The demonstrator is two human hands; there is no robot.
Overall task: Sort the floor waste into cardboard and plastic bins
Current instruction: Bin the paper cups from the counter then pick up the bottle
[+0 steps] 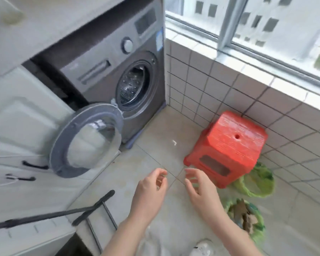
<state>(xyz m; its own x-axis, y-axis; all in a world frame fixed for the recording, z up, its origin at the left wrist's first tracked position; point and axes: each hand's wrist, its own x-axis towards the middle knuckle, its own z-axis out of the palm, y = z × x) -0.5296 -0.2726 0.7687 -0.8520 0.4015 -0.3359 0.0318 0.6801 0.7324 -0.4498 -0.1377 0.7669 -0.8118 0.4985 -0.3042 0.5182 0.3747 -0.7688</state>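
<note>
Head view. Both bare hands reach forward over the tiled floor [155, 145], palms facing each other, apart. Left hand [149, 191]: fingers [162, 174] loosely curled, holding nothing. Right hand [199, 189]: fingers [189, 172] spread and curved, also holding nothing. At 3 o'clock of the hands stands a red stool [229, 145]. Two green bag-lined bins lie at 4 o'clock: the far bin [257, 183] beside the stool, the near bin [248, 218] containing brownish scraps. A small white scrap [174, 143] lies on the floor at 12 o'clock, near the washing machine [118, 71], whose door [89, 139] hangs open.
</note>
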